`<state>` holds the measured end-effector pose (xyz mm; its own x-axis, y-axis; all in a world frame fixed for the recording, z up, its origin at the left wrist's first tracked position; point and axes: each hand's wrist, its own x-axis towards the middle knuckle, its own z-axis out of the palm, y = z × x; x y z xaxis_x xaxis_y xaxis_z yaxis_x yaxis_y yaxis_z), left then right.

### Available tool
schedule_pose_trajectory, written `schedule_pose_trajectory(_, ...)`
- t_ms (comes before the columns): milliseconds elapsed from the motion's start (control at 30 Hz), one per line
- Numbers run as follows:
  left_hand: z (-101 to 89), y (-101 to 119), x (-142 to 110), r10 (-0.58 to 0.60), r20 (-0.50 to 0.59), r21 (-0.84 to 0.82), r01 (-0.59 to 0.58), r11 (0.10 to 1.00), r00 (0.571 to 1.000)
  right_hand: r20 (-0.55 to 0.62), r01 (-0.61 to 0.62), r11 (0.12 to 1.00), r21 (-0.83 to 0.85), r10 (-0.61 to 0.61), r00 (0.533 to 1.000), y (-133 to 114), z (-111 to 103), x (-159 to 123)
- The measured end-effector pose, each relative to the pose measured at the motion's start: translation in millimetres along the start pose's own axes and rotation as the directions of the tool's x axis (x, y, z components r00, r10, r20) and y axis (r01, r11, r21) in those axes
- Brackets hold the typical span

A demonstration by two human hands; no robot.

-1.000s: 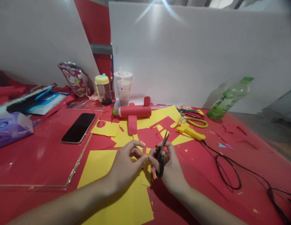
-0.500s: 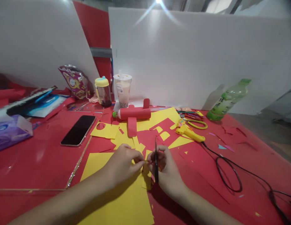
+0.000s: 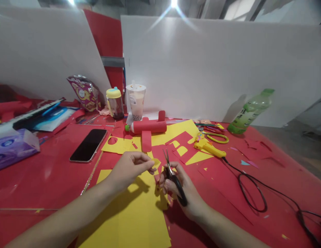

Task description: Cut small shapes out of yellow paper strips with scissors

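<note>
My left hand (image 3: 136, 167) pinches a small yellow paper piece (image 3: 156, 163) between thumb and fingers. Close by on the right, my right hand (image 3: 179, 186) is closed around black-handled scissors (image 3: 179, 187), whose slim blades point up and away, slightly parted. The paper piece and the blades are apart. Below both hands lies a large yellow paper sheet (image 3: 129, 217), partly in their shadow. Past them, a bottle wrapped in red paper (image 3: 155, 126), with red paper strips sticking out and a green cap, lies on its side.
Cut scraps (image 3: 182, 151) lie across the red table. A yellow glue gun (image 3: 210, 148) trails a black cord on the right, beside a leaning green bottle (image 3: 249, 112). A phone (image 3: 89, 145) lies left. A milk tea cup (image 3: 136, 101) and yellow-lidded bottle (image 3: 115, 103) stand behind.
My hands have moved apart. The left has lifted away with the yellow piece; in the right hand the scissors have turned, so their blades now tilt left and show apart.
</note>
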<state>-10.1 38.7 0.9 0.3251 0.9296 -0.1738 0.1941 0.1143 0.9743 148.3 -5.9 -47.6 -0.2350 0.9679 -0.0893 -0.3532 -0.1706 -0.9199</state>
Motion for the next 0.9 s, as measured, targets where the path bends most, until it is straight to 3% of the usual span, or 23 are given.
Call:
schedule_pose_trajectory(133,-2.0,5,-1,-0.006,-0.060,-0.118,-0.001,0.993,0.998,0.049,-0.044,0.999,-0.020,0.045,0.998,-4,4,-4)
schedule_pose_trajectory(433,3.7,-1,-2,0.015,-0.082,-0.184,-0.030,0.983,0.996,0.166,-0.072,0.995,-0.064,0.082,0.983,-4,7,-8)
schedule_pose_trajectory(900,13.9,-1,-6,-0.019,-0.084,-0.192,0.002,0.981,0.996,0.182,-0.048,0.996,-0.076,0.061,0.981,-1,7,-9)
